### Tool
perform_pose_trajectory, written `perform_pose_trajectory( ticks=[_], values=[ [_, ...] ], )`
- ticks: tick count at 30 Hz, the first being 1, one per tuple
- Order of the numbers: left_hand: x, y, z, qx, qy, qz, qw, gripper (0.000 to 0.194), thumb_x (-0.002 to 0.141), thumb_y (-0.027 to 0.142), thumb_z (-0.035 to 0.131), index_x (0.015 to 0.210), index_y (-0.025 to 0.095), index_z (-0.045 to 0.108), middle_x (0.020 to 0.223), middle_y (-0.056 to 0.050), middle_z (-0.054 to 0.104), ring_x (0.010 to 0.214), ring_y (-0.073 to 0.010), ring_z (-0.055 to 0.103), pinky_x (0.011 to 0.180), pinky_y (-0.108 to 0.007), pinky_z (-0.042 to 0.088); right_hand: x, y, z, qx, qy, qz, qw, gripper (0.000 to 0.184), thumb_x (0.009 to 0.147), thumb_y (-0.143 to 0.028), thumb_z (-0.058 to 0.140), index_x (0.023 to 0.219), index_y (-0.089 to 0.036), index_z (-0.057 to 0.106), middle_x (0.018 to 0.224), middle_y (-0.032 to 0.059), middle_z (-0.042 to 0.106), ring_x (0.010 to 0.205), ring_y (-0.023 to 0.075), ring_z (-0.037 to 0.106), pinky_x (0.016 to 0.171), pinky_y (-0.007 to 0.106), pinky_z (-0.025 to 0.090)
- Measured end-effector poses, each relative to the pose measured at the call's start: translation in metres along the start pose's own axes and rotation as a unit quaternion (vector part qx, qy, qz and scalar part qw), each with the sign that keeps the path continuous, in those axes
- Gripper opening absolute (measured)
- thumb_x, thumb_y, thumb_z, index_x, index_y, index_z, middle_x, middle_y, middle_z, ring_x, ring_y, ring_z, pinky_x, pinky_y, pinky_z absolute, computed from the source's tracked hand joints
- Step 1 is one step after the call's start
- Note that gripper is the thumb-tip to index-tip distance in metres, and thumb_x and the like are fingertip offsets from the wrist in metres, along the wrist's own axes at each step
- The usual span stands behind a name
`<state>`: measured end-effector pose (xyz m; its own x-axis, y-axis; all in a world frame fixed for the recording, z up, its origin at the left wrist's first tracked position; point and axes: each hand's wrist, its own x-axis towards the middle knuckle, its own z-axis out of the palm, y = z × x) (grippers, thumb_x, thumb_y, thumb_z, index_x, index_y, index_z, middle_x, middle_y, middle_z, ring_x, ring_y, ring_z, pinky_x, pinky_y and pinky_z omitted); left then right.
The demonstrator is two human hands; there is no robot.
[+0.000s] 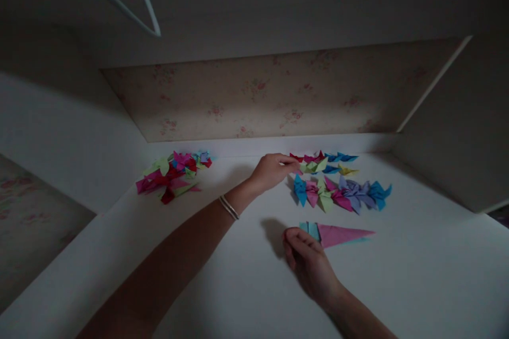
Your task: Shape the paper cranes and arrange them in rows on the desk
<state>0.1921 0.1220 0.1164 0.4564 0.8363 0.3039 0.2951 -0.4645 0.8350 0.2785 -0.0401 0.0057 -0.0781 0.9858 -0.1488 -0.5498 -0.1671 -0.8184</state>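
Observation:
My left hand reaches over the white surface with its thumb and fingers pinched together. Its fingertips are at the left end of a back row of small folded paper pieces, beside a light green origami piece; whether they grip one is hard to see. In front of that row lies a line of larger origami pieces in blue, pink, green and lilac. Nearer me, my right hand is closed with curled fingers, and what it holds, if anything, is hidden. Just beyond it lies a pink folded paper cone with turquoise paper beside it.
A heap of colourful origami pieces lies at the back left. White side panels and a floral-papered back wall enclose the white surface. A pale hanger-like bar hangs at the upper left.

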Motion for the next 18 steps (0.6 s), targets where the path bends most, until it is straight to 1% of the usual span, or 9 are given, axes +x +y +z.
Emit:
perform_pose_trajectory(
  ticks=[1,4,9,12,15,18],
  values=[
    [0.011,0.000,0.011,0.016,-0.014,0.012,1.000,0.022,0.080,0.031,0.060,0.088,0.017,0.075,0.090,-0.004,0.073,0.085,-0.0149,0.064,0.079,-0.022,0.046,0.000,0.001,-0.001,-0.011,-0.008,-0.001,1.000,0.023,0.084,-0.035,0.062,0.074,-0.015,0.059,0.059,-0.0038,0.049,0.045,0.0050,0.036,0.047,0.022,0.022],
    [0.043,0.001,0.046,0.079,-0.060,0.023,0.995,0.028,0.080,0.036,0.057,0.094,0.020,0.075,0.087,-0.002,0.073,0.080,-0.0147,0.065,0.072,-0.022,0.046,0.003,0.002,-0.003,-0.043,-0.025,-0.002,0.999,0.025,0.085,-0.036,0.061,0.072,-0.015,0.058,0.058,-0.0041,0.048,0.046,0.0052,0.034,0.047,0.022,0.021],
    [0.091,-0.002,0.104,0.194,-0.109,0.022,0.975,0.028,0.080,0.035,0.053,0.096,0.026,0.074,0.090,0.001,0.073,0.083,-0.0147,0.064,0.072,-0.021,0.044,0.006,0.000,-0.003,-0.073,-0.027,0.010,0.997,0.030,0.083,-0.041,0.061,0.070,-0.014,0.057,0.054,-0.0047,0.046,0.044,0.0055,0.033,0.046,0.022,0.021],
    [0.113,-0.003,0.136,0.215,-0.131,0.022,0.967,0.028,0.079,0.032,0.052,0.094,0.025,0.075,0.093,-0.001,0.073,0.085,-0.0169,0.064,0.072,-0.023,0.045,0.007,-0.002,-0.002,-0.072,-0.029,0.024,0.997,0.032,0.078,-0.044,0.063,0.070,-0.014,0.058,0.050,-0.0057,0.043,0.043,0.0059,0.032,0.043,0.021,0.022],
    [0.129,-0.002,0.166,0.217,-0.151,0.033,0.964,0.028,0.078,0.033,0.053,0.093,0.027,0.075,0.094,-0.001,0.074,0.086,-0.0184,0.065,0.073,-0.025,0.046,0.008,-0.002,-0.001,-0.086,-0.030,0.038,0.995,0.028,0.074,-0.041,0.065,0.068,-0.014,0.058,0.051,-0.0055,0.044,0.043,0.0060,0.033,0.042,0.020,0.023],
    [0.143,0.003,0.188,0.222,-0.169,0.039,0.959,0.028,0.077,0.031,0.053,0.095,0.027,0.075,0.095,-0.002,0.073,0.088,-0.0194,0.065,0.074,-0.026,0.047,0.008,-0.005,0.001,-0.115,-0.052,0.042,0.991,0.023,0.077,-0.037,0.061,0.070,-0.015,0.061,0.053,-0.0046,0.045,0.045,0.0063,0.035,0.043,0.020,0.026]
  ],
)
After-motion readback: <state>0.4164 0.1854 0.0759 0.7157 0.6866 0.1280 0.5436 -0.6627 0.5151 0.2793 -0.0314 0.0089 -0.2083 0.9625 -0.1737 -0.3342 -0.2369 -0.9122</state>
